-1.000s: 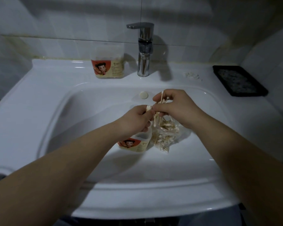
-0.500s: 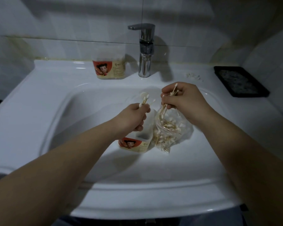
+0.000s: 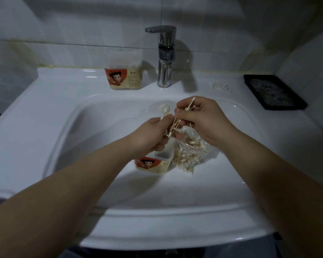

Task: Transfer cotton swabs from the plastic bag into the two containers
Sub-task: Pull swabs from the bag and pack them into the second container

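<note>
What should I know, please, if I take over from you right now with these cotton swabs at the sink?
Left hand and right hand both pinch cotton swabs above the basin.
Plastic bag lies in the sink, holding many swabs; the near container sits beside it, under the left hand.
The far container stands on the ledge left of the faucet; its fill is hard to tell.
Left: drop these swabs in, then empty the bag.
</note>
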Motion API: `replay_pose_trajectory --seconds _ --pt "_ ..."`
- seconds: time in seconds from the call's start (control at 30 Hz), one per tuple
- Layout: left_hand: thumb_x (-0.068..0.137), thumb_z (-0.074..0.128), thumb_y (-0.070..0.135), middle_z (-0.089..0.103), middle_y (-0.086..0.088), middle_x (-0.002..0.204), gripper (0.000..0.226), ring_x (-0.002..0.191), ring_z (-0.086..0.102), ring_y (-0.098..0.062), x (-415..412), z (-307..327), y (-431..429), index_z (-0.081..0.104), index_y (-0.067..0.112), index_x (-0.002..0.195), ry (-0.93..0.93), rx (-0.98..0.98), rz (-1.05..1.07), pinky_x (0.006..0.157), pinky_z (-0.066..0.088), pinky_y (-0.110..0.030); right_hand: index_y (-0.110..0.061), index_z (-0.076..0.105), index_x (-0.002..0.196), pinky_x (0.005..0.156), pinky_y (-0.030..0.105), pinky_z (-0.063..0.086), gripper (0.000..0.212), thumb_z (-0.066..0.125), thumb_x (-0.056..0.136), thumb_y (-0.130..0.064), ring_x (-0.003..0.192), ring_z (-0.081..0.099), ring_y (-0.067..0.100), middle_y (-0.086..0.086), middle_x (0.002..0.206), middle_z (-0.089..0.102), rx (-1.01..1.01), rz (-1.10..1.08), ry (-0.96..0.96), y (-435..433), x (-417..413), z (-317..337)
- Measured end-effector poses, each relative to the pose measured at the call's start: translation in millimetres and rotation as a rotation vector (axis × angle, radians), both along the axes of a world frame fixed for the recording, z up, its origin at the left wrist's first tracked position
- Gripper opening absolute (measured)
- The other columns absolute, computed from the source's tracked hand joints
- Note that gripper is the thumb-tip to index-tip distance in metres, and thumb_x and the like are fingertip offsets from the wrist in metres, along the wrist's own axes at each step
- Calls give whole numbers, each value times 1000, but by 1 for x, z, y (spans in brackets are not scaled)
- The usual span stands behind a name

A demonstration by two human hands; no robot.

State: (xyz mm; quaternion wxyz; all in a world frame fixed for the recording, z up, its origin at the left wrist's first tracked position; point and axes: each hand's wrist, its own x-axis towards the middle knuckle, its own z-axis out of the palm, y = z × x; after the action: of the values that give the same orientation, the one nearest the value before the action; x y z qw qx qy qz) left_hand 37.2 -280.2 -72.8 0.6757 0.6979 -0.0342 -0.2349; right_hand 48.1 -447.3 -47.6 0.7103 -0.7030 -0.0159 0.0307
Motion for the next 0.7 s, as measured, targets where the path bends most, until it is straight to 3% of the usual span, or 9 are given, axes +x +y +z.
replay_pose_trajectory --seconds 0.07,0.17,0.33,0.47,0.57,0.7 --pt "111 34 40 51 8 64 40 50 27 -8 -2 1 0 63 15 99 2 -7 -26 47 19 -22 -2 68 91 61 31 55 16 72 84 12 56 60 25 21 77 66 3 -15 6 -1 1 0" --pt "110 36 43 34 6 65 40 52 23 -9 -1 0 0 64 14 104 -8 10 -40 46 18 -23 -2 68 90 60 27 54 14 71 85 11 58 60 22 21 78 64 25 -44 25 -3 2 1" --pt "108 37 48 29 7 61 40 52 20 -10 0 4 4 56 15 93 9 60 -69 47 18 -24 -3 69 91 64 24 54 14 72 85 10 70 66 22 18 83 66 61 -63 24 -5 4 4" --pt "107 40 48 25 7 60 41 51 18 -11 1 0 7 39 22 76 -15 90 -78 47 17 -25 0 66 92 63 22 55 15 68 86 14 69 70 20 18 79 64 161 -110 25 -11 6 11" --pt "108 40 43 31 6 60 39 49 21 -11 2 -3 6 38 22 76 -35 55 -21 47 18 -25 0 65 93 62 21 54 16 67 86 15 67 71 20 20 81 63 197 -125 33 -14 6 13" --pt "109 41 40 58 -1 68 35 49 31 -11 3 -3 4 50 17 84 -19 -33 88 45 27 -22 1 64 95 61 19 54 15 65 88 15 64 70 18 20 81 62 226 -110 56 -14 5 15"
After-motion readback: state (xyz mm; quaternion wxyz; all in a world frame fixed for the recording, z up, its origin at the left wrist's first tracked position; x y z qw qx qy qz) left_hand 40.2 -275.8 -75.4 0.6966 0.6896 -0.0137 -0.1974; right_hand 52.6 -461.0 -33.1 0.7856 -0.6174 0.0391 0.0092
